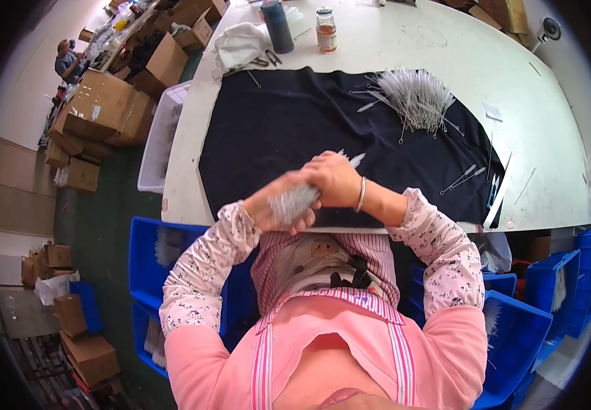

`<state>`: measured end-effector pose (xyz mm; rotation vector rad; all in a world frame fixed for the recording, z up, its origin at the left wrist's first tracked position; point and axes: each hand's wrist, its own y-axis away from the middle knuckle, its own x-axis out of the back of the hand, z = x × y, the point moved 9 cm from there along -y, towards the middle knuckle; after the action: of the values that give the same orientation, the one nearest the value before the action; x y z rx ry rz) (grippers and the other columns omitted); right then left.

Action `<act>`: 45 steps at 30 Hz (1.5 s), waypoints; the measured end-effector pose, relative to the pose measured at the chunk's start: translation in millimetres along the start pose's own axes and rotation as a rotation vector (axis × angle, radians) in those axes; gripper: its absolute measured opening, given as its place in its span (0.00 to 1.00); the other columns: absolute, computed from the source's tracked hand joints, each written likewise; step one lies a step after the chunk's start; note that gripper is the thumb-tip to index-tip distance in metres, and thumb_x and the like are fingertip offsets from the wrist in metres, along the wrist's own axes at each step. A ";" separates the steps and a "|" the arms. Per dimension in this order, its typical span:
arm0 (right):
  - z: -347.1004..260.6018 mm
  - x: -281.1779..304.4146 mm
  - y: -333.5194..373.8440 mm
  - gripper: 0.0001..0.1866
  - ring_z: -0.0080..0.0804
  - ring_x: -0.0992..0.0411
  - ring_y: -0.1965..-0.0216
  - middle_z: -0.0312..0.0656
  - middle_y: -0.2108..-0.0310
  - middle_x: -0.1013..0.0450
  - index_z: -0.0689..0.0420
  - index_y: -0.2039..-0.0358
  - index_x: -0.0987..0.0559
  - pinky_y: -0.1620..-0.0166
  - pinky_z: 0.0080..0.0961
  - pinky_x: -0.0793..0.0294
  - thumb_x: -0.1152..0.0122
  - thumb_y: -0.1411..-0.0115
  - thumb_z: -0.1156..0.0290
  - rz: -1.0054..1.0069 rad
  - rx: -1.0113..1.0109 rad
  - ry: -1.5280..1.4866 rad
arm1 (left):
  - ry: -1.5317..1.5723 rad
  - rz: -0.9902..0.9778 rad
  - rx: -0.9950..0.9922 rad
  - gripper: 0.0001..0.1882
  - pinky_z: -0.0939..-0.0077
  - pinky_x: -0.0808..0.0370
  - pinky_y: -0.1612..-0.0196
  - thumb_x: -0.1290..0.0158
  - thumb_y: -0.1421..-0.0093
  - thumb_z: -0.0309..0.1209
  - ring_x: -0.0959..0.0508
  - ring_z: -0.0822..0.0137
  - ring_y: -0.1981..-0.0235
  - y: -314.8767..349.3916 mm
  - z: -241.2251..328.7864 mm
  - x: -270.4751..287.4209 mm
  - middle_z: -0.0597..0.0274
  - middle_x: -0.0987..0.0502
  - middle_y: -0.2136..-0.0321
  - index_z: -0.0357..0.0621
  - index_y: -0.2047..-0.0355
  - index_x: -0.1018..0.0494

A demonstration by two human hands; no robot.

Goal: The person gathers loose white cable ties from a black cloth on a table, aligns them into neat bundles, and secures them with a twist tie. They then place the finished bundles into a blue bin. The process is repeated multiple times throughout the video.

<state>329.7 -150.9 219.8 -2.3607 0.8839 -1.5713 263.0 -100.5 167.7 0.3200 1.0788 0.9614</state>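
A bundle of small wire brushes [294,202] with whitish bristles is gripped between my two hands, over the near edge of a dark cloth [268,130]. My left hand [268,205] cups the bundle from below and the left. Over its other end my right hand [336,179] is wrapped, fingers closed, with bristle tips poking out past the knuckles. A large heap of the same brushes [415,99], with looped wire ends, lies at the cloth's far right. Several loose brushes [463,179] rest nearer, at the right.
On the white table [548,123] stand a dark bottle [277,27] and a glass jar [326,33], near scissors [268,59] and a white cloth [242,45]. Blue bins [517,342] flank me below the table. Cardboard boxes [100,106] and another person [68,63] are at far left.
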 end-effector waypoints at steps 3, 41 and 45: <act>18.6 1.1 -7.4 0.14 0.43 0.26 0.74 0.45 0.78 0.26 0.56 0.75 0.24 0.69 0.32 0.28 0.31 0.64 0.67 0.043 -0.281 -0.355 | 0.113 -0.025 -0.103 0.40 0.77 0.33 0.89 0.69 0.41 0.66 0.25 0.63 0.88 1.9 12.4 20.9 0.48 0.25 0.82 0.39 0.71 0.27; 17.3 16.0 -80.8 0.19 0.45 0.31 0.50 0.47 0.57 0.26 0.62 0.67 0.23 0.44 0.35 0.35 0.43 0.45 0.55 0.029 -0.163 0.183 | -1.459 0.882 -1.100 0.23 0.67 0.39 0.42 0.51 0.40 0.35 0.37 0.61 0.42 -47.5 113.6 57.9 0.54 0.34 0.48 0.42 0.45 0.38; -9.0 26.2 -81.7 0.19 0.39 0.28 0.53 0.42 0.63 0.24 0.57 0.69 0.21 0.44 0.36 0.36 0.39 0.50 0.53 0.060 0.076 0.402 | -1.388 0.802 -1.222 0.22 0.67 0.38 0.43 0.51 0.41 0.34 0.36 0.61 0.44 -49.6 109.3 53.4 0.55 0.33 0.49 0.42 0.47 0.37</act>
<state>359.7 -97.8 280.8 -1.9784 0.9353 -2.0539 388.4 -63.3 155.6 0.2767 -1.0201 1.5004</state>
